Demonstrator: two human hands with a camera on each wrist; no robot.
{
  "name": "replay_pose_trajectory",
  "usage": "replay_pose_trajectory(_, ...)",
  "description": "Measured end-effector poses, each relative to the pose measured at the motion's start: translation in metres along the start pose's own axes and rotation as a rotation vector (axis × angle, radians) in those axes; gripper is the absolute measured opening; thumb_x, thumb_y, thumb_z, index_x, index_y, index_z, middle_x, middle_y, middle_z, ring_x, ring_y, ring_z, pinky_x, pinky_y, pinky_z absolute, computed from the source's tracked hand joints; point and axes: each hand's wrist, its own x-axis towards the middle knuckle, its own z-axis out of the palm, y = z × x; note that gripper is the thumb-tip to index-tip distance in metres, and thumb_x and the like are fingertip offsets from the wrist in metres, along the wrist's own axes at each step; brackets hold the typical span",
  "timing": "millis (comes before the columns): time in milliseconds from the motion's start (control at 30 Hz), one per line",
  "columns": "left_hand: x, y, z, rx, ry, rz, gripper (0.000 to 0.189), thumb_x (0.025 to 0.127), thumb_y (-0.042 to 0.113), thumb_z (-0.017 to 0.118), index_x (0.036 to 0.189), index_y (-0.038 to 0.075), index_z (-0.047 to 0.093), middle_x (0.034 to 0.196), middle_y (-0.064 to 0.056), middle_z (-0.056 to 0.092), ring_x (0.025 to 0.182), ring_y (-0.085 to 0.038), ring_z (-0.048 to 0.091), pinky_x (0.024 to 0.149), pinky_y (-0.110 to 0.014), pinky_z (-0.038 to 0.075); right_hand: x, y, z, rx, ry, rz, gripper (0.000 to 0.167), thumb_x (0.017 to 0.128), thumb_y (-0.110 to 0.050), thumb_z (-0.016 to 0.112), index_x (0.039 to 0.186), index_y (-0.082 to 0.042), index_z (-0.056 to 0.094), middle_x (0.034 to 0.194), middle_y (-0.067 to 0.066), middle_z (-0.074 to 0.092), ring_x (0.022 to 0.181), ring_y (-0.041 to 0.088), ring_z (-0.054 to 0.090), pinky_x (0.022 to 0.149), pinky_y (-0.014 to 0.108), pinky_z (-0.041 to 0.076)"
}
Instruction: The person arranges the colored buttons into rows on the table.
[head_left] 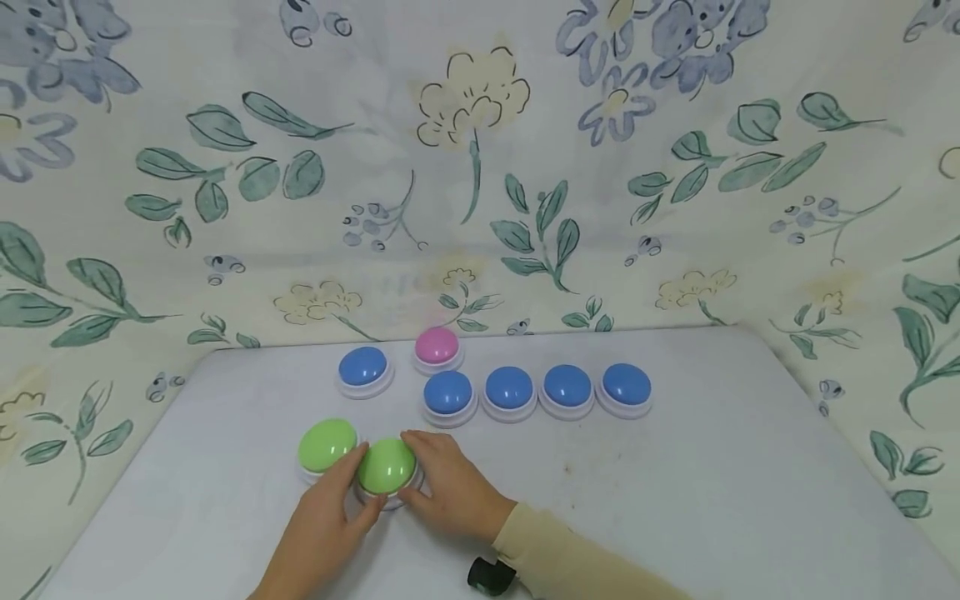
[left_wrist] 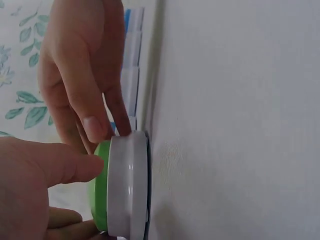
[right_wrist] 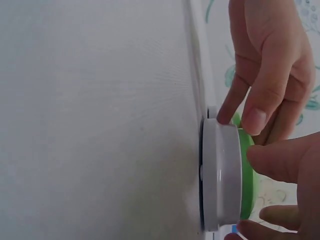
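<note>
A green dome push button [head_left: 387,467] with a white round base sits near the front of the white table, between both hands. My left hand [head_left: 322,518] grips its left side, thumb at the front and fingers toward the back. On the right side my right hand [head_left: 452,487] holds it the same way. The left wrist view shows the white base [left_wrist: 127,185] upright against the table surface, a thumb on the green dome. In the right wrist view the button's base [right_wrist: 220,175] also stays at the table. A second green button [head_left: 327,446] stands just left, partly behind the left fingers.
Several blue buttons [head_left: 509,388] form a row behind the hands. Another blue button [head_left: 363,367] and a pink button [head_left: 437,346] stand farther back. A dark cylindrical object [head_left: 491,576] is beside the right sleeve [head_left: 570,554]. Floral cloth [head_left: 472,250] rises behind the table [head_left: 712,467].
</note>
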Motion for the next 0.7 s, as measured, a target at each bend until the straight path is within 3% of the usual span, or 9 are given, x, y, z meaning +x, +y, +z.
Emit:
replay_pose_trajectory(300,-0.001,0.004,0.001,-0.025,-0.008,-0.063,0.069,0.087,0.012,0.078,0.142,-0.012,0.045,0.139,-0.032,0.052,0.114,-0.044,0.063,0.097,-0.056,0.052,0.004,-0.001,0.003,-0.020,-0.036,-0.003,0.064,0.096,-0.023,0.067,0.149,0.003,0.041,0.151,0.014,0.047,0.140,0.023,0.043,0.117,0.028,0.033)
replay_pose_trajectory(500,0.000,0.005,0.002,-0.014,-0.021,-0.083,0.065,0.092,0.017,0.074,0.143,-0.011,0.045,0.141,-0.032,0.051,0.126,-0.048,0.053,0.104,-0.059,0.045,0.009,0.000,0.003,-0.050,-0.058,-0.002,0.061,0.097,-0.026,0.066,0.148,0.001,0.044,0.150,0.011,0.049,0.139,0.020,0.044,0.116,0.026,0.034)
replay_pose_trajectory(700,0.002,0.006,0.004,0.012,0.010,-0.072,0.063,0.091,0.017,0.075,0.140,-0.012,0.047,0.137,-0.033,0.053,0.126,-0.048,0.053,0.104,-0.060,0.045,0.013,0.001,0.001,-0.034,-0.092,-0.004,0.061,0.098,-0.026,0.064,0.149,0.001,0.043,0.151,0.011,0.047,0.141,0.019,0.042,0.116,0.024,0.032)
